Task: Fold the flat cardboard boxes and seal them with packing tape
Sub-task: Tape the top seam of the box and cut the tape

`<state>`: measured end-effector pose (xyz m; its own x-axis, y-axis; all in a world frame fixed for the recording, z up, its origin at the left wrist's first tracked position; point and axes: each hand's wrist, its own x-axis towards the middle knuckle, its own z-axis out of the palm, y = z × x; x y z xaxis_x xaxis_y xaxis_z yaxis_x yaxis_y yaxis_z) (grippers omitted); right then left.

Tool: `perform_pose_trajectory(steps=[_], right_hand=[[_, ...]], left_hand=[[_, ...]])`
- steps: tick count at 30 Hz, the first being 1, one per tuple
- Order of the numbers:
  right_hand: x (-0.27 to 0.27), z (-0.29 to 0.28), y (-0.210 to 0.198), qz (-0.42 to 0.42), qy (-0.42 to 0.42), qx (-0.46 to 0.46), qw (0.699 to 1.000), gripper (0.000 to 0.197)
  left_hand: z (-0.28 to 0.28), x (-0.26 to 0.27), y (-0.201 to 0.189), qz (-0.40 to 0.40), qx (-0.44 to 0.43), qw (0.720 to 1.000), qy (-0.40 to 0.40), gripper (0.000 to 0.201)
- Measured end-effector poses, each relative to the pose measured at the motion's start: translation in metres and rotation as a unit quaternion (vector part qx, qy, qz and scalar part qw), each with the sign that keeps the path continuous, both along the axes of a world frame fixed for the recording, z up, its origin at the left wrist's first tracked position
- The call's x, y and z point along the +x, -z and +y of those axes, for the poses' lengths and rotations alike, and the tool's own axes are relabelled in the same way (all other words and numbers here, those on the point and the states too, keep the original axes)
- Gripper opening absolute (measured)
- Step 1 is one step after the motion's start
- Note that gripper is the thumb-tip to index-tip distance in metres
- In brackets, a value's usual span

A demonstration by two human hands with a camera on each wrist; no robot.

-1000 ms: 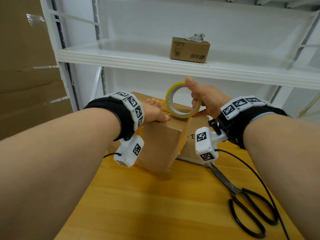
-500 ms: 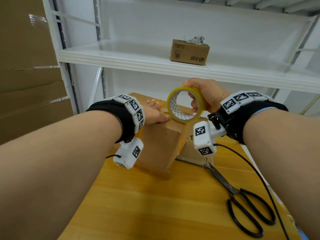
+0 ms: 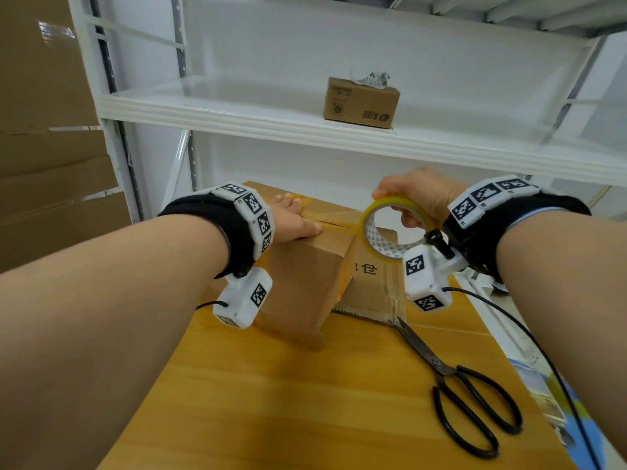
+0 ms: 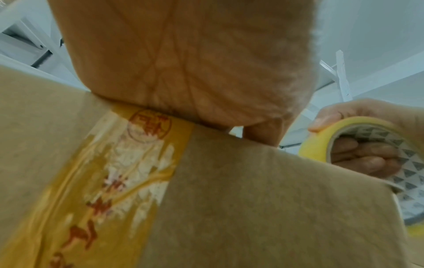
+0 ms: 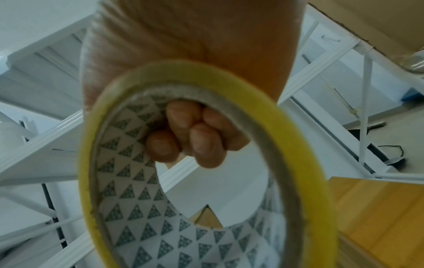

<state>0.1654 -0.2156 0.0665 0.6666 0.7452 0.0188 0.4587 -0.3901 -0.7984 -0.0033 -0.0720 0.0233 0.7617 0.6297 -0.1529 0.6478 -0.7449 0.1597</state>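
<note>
A folded brown cardboard box (image 3: 305,276) stands on the wooden table (image 3: 305,401), its top seam covered by yellow printed tape (image 4: 119,172). My left hand (image 3: 293,220) lies flat on the box top, pressing it down. My right hand (image 3: 412,201) grips a yellow tape roll (image 3: 383,228) at the box's right top edge, fingers (image 5: 183,134) curled through its patterned core and thumb on the outside. A clear strip of tape (image 3: 395,293) runs down the box's right side below the roll.
Black scissors (image 3: 458,395) lie on the table at the right, blades pointing at the box. A small cardboard box (image 3: 361,101) sits on the white shelf (image 3: 237,113) above. Large cardboard sheets (image 3: 44,130) stand at the left. Camera cables trail from both wrists.
My right hand has carried the tape roll right and down past the box's top edge, turning the roll. The left hand stays pressed on the box top.
</note>
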Motion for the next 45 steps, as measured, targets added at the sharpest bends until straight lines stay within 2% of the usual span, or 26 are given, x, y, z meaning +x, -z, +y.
perform_pose_trajectory(steps=[3, 8, 14, 20, 30, 33, 37, 40, 43, 44, 45], right_hand=[[0.0, -0.003, 0.004, -0.016, 0.005, -0.031, 0.999, 0.036], [-0.003, -0.006, 0.002, -0.054, 0.01, -0.094, 0.994, 0.06], [-0.006, -0.014, -0.007, -0.15, 0.019, -0.181, 0.972, 0.049], [-0.007, -0.016, 0.002, -0.144, 0.008, -0.242, 0.959, 0.046], [-0.005, -0.015, 0.021, -0.109, 0.01, -0.278, 0.954, 0.046], [-0.003, -0.012, 0.032, -0.083, 0.017, -0.279, 0.957, 0.046], [-0.009, -0.01, 0.037, -0.076, 0.007, -0.287, 0.955, 0.044], [-0.016, -0.005, 0.04, -0.092, 0.0, -0.28, 0.956, 0.041], [-0.027, 0.001, 0.047, -0.183, -0.014, -0.335, 0.924, 0.036], [-0.029, 0.001, 0.051, -0.206, -0.018, -0.356, 0.911, 0.038], [-0.031, 0.0, 0.053, -0.212, -0.019, -0.364, 0.907, 0.042]], left_hand=[[0.002, 0.0, 0.001, -0.002, -0.004, 1.0, -0.001, 0.077], [0.005, 0.002, 0.002, -0.002, 0.0, 1.0, 0.0, 0.077], [0.004, 0.002, 0.001, -0.005, -0.001, 1.0, 0.002, 0.075], [0.001, -0.001, 0.0, 0.007, 0.005, 1.0, 0.001, 0.076], [0.001, -0.005, 0.0, -0.001, -0.006, 1.0, 0.011, 0.076], [0.001, -0.008, -0.001, 0.005, -0.02, 0.999, 0.029, 0.069], [-0.009, -0.007, -0.006, 0.075, 0.051, 0.994, 0.068, 0.055], [-0.017, 0.0, -0.006, 0.113, 0.092, 0.987, 0.067, 0.051], [-0.04, 0.011, 0.0, 0.177, 0.166, 0.961, 0.129, 0.043], [-0.047, 0.015, 0.006, 0.17, 0.177, 0.957, 0.153, 0.04], [-0.05, 0.016, 0.01, 0.14, 0.16, 0.965, 0.153, 0.04]])
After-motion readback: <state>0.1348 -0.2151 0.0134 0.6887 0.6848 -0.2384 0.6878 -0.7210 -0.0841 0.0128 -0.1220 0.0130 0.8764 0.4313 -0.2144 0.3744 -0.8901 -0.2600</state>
